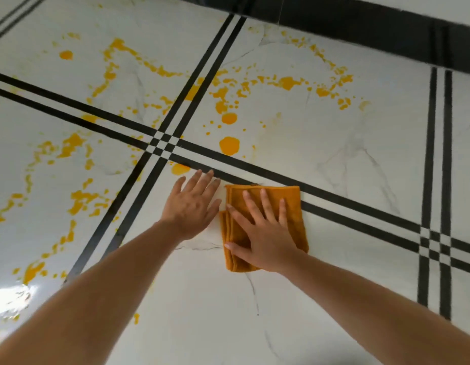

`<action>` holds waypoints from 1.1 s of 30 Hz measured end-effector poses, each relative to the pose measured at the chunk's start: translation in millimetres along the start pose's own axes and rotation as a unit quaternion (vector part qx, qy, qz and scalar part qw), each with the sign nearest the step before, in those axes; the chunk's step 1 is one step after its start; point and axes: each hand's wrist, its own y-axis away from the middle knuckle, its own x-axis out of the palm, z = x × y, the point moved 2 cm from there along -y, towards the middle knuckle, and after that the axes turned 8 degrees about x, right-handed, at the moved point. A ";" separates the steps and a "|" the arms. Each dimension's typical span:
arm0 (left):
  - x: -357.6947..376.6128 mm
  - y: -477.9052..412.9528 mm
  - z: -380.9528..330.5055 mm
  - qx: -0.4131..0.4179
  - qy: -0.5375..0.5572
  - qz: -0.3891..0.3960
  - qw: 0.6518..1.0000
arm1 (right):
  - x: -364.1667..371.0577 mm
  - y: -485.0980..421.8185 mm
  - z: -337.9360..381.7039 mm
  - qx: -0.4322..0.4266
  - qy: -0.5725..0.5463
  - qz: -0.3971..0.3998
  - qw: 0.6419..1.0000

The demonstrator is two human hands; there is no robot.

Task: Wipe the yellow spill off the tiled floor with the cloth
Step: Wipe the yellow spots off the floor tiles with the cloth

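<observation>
We note two bare forearms reaching forward from the bottom edge over the white marble-patterned tiled floor (202,312), which is clean in the nearest tile. The right hand (265,238) lies flat with fingers spread, palm pressed down on a folded orange cloth (294,206); it pins the cloth rather than gripping it. The cloth rests on the floor, its far edge just touching the nearer of two black tile stripes (334,201) running across the view. The left hand (193,204) lies open and flat on the bare tile just beside the cloth's left edge, fingers extended, holding nothing. Immediately beyond the left fingertips we record a yellow blob at the stripe. Farther on, the yellow spill (228,146) spreads as round drops and broken trails across the tiles on both sides of the crossing black stripes, with further patches on the left-hand tiles. At the far edge a dark skirting band (360,25) runs along the wall base.
</observation>
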 end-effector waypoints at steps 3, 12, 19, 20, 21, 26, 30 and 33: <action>12.5 -2.6 -6.8 0.003 0.044 -0.032 0.999 | 5.7 -3.9 -6.7 0.064 0.012 -0.033 0.997; 19.2 2.5 -4.3 0.025 0.130 -0.064 0.989 | 13.0 13.5 22.4 0.194 0.002 -0.069 0.978; 26.1 -1.8 -22.8 0.020 0.145 -0.075 0.986 | 6.3 -31.0 1.8 0.301 -0.030 -0.111 0.947; 25.5 -1.7 -21.5 0.014 0.142 -0.077 0.987 | 5.9 -26.2 -1.4 0.274 -0.020 -0.108 0.955; 24.2 -2.6 -19.1 0.012 0.138 -0.081 0.987 | 3.4 -23.6 -8.0 0.248 -0.013 -0.102 0.963; 17.4 -10.9 -15.7 0.019 0.118 -0.084 0.989 | -13.9 -68.7 -44.2 0.339 -0.065 -0.084 0.935; 3.6 -42.1 -20.3 0.022 0.086 -0.083 0.993 | -7.7 -50.4 -46.2 0.216 -0.027 -0.122 0.968; -9.9 -71.2 -34.8 0.045 0.070 -0.080 0.993 | -21.7 -77.7 -98.1 0.222 -0.038 -0.106 0.968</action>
